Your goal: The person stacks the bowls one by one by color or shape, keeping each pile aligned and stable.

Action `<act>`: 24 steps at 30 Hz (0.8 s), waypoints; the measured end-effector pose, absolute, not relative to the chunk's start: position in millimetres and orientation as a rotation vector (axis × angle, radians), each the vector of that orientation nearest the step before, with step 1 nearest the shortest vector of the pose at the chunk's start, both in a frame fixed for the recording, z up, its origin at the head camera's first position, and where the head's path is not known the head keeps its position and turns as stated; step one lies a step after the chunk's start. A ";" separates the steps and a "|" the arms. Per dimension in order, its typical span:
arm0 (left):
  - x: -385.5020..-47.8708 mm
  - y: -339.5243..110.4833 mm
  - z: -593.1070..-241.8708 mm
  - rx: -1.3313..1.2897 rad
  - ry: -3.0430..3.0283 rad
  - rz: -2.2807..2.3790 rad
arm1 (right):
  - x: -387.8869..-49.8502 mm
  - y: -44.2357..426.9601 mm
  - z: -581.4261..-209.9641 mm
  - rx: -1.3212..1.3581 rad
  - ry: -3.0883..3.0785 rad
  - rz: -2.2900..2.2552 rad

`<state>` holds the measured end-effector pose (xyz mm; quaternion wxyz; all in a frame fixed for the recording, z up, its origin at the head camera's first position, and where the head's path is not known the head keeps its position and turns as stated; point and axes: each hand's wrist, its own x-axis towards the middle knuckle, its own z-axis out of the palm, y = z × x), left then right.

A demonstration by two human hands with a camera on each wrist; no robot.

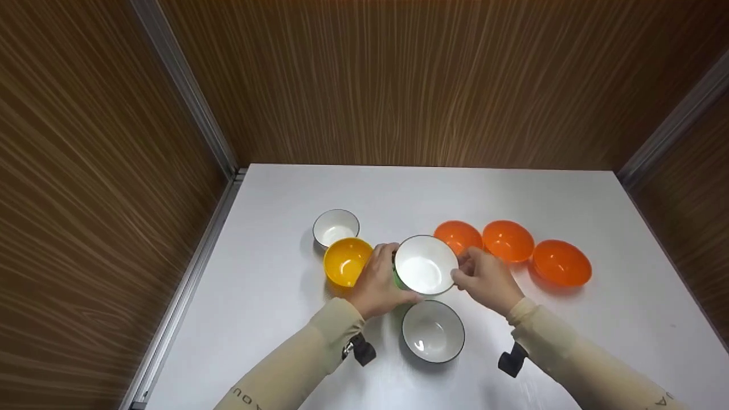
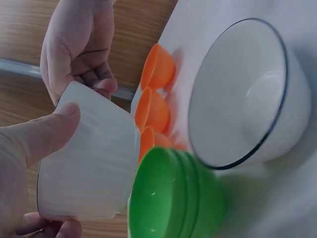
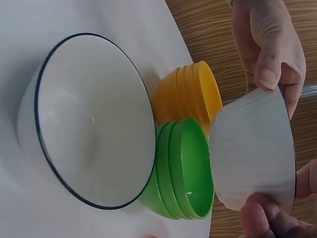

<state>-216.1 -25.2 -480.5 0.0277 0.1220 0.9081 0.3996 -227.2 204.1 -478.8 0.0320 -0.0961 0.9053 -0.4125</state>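
Observation:
My left hand [image 1: 377,285] grips the left side of a white bowl [image 1: 427,265] with a dark rim, its thumb along the near side. At the opposite side, my right hand [image 1: 488,279] pinches the same bowl by its edge. Both hands hold it raised, mouth up. Just beneath is a stack of green bowls [image 3: 190,168], mostly hidden from the head view. A second white bowl [image 1: 433,331] stands on the table on the near side of the green stack. Beside my left hand sits a stack of yellow bowls [image 1: 347,262].
Another white bowl [image 1: 336,226] stands behind the yellow stack. Three orange bowls [image 1: 508,241] stand in a row at the right, one partly behind the held bowl. The white table [image 1: 273,228] meets a wood-grain panel [image 1: 398,85] at the back, with more panels left and right.

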 end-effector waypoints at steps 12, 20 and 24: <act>-181.8 -23.4 -508.0 0.454 2.817 1.275 | -197.6 209.3 -496.0 -0.322 2.751 -1.208; -163.4 -22.3 -518.9 0.533 2.788 1.328 | -181.9 214.9 -499.6 -0.362 2.748 -1.158; -156.2 -22.2 -523.2 0.563 2.780 1.351 | -176.7 217.4 -500.9 -0.394 2.738 -1.143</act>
